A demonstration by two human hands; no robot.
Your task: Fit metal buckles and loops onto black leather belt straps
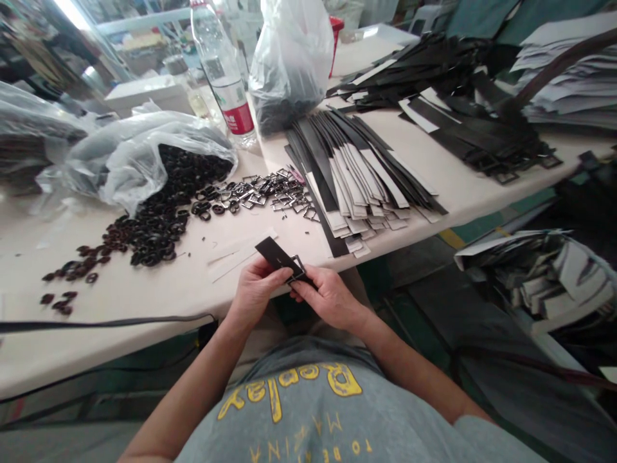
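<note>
Strap [272,253] w/ buckle [297,267] (1 each): L hand [258,289], R hand [328,297].

The black strap [277,254] looks matt and smooth, perhaps synthetic leather, and its buckle [297,267] is dull grey metal. The dark rings [157,228] shine glossily, though their material is hard to tell. The clear plastic bag [144,157] is thin and crinkled. The white paper strips [357,190] look matt, and the table [96,308] has a smooth, pale finish.
</note>
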